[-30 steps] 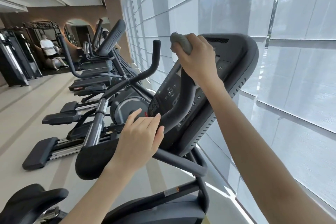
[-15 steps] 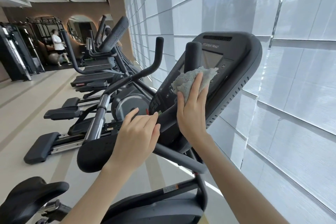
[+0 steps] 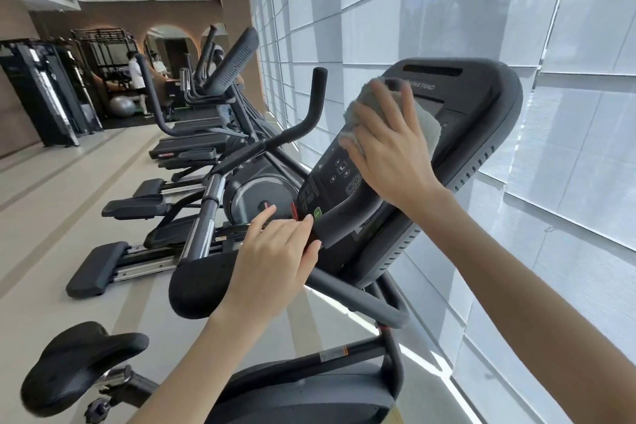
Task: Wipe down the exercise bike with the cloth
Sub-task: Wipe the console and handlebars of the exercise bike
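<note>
Right hand [image 3: 389, 151] presses the cloth [image 3: 426, 129] against the console [image 3: 488, 107] face with spread, fairly straight fingers. Left hand [image 3: 275, 262], fingers relaxed, rests at the console's lower edge, perhaps steadying it. Console wiping is underway; next, sweep down over the buttons [image 3: 344, 170].

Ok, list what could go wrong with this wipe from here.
The cloth is only pressed flat under the right hand, so it may slip off the console. Wiping lower could press the keypad buttons. The left hand rests beside the green button and might bump it.
</note>
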The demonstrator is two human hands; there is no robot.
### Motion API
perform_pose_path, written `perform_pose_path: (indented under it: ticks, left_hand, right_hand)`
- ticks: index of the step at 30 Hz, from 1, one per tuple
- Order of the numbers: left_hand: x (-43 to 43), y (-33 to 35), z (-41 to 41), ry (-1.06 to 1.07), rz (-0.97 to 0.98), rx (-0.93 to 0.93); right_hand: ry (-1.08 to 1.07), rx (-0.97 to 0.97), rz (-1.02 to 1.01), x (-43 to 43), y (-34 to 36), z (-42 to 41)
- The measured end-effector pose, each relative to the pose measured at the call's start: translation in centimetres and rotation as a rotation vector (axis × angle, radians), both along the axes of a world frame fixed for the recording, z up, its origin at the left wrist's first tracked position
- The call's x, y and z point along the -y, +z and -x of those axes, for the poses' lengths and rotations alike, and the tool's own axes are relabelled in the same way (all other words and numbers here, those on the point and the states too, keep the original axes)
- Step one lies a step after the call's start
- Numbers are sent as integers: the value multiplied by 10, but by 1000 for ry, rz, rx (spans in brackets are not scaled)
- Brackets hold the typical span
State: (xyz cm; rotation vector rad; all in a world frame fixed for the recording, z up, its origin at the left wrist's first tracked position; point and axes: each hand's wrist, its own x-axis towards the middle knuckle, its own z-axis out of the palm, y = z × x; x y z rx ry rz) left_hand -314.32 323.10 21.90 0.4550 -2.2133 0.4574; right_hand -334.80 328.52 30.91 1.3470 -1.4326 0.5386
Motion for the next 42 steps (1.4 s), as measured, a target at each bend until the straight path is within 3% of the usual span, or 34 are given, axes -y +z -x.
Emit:
perform_pose_path:
  ticks: [5,11,14,17,19,25,32,36,39,42]
  left_hand:
    - [0,-2,-3,8,-12,11]
    - [-1,-2,-5,0,-4,5]
    - [1,-3,-4,-7,12,3]
    - [3,0,-2,-9,30,-5]
    - [4,1,0,-11,38,-13]
    - [8,0,1,-27,42,-14]
    - [11,-1,1,-43,37,-4]
    - [15,-1,1,-78,41,-7]
    - [16,-1,1,-94,34,-8]
    - [17,0,0,-102,30,-7]
  right_hand:
    - [39,26,2,-4,-51,-20]
    - [309,226,127,-6,-75,-39]
    - [444,360,263,-16,-60,-35]
    - [417,365,537,-22,-16,-18]
    - [342,366,586,-19,12,-9]
    - [130,336,192,7,15,-2]
    - [-13,251,97,3,-27,-12]
    - [-14,288,109,3,0,-10]
    - [-28,155,141,5,17,-6]
    - [17,282,52,5,31,0]
